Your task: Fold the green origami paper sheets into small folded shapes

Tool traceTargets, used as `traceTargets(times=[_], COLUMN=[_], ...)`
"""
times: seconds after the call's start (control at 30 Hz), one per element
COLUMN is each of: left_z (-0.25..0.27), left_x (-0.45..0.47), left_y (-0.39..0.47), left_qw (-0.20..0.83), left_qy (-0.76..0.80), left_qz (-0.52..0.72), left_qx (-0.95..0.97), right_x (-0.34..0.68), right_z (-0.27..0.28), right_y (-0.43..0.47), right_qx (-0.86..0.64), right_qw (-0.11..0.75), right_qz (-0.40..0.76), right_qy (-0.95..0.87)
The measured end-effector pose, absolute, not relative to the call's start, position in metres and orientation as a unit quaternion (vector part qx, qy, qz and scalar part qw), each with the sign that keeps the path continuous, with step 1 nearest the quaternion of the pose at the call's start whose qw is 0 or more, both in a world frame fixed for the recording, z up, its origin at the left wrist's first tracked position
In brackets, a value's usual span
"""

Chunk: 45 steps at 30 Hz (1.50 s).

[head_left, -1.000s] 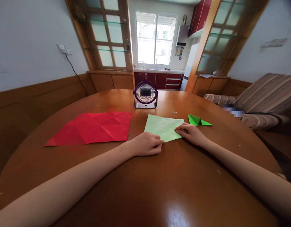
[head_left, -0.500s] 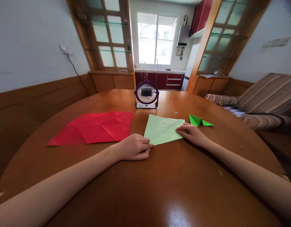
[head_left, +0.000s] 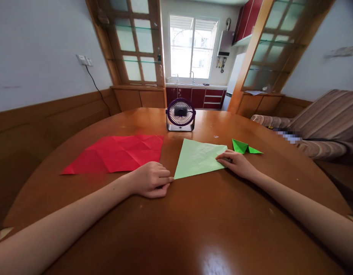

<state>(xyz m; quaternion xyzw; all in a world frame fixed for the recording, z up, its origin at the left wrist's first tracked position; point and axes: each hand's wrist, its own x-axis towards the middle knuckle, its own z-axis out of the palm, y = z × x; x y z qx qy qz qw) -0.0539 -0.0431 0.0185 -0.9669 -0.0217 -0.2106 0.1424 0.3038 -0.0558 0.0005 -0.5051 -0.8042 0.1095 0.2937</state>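
A folded light green sheet of paper (head_left: 198,156) lies on the table, pointed at its near left corner. My left hand (head_left: 153,180) is closed, fingers curled in, and one fingertip touches that corner; I see nothing inside the fist. On the right side of the sheet, my right hand (head_left: 236,163) holds it down, its fingertips and thumb close together on top. Just beyond the right hand sits a bright green folded paper piece (head_left: 240,146). To the left is a large creased red sheet (head_left: 113,154), partly behind my left forearm.
A small purple fan (head_left: 180,112) stands on the brown wooden table (head_left: 176,229) behind the papers. A tiny pale scrap (head_left: 216,136) lies nearby. Past the right table edge is a striped sofa (head_left: 325,114).
My left hand has slid left along the near edge of the light green paper, uncovering its corner. The right hand stays in place on the paper. The whole view has shifted slightly.
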Motion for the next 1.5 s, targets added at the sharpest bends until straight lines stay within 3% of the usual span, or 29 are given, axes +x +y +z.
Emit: traceTargets(times=[0.2,0.37,0.57,0.8,0.97,1.1,1.3,1.5], left_z=[0.018,0.013,0.006,0.014,0.018,0.022,0.026,0.026], left_x=[-0.05,-0.027,0.008,0.032,0.019,-0.006,-0.037,-0.041], left_y=[-0.04,-0.028,0.0,0.017,0.014,0.002,-0.025,-0.035], left_qw=[0.082,-0.134,-0.387,-0.448,-0.444,-0.379,-0.147,0.023], left_qy=[-0.154,-0.374,-0.412,-0.434,-0.385,-0.384,-0.477,-0.456], left_qz=[-0.275,-0.317,-0.334,-0.331,-0.396,-0.405,-0.297,-0.219], left_qx=[-0.945,-0.861,-0.754,-0.708,-0.706,-0.738,-0.814,-0.863], right_x=[0.303,0.301,0.304,0.309,0.306,0.304,0.303,0.302], right_z=[0.001,0.0,-0.003,-0.008,-0.001,0.007,0.015,0.028], right_y=[-0.056,-0.056,-0.055,-0.047,-0.05,-0.058,-0.064,-0.07], right_qx=[-0.501,-0.505,-0.531,-0.491,-0.449,-0.436,-0.34,-0.302], right_qw=[0.292,0.304,0.351,0.423,0.455,0.407,0.3,0.2], right_qz=[0.106,0.092,0.127,0.239,0.324,0.318,0.246,0.186], right_qy=[-0.808,-0.803,-0.761,-0.723,-0.697,-0.738,-0.857,-0.913])
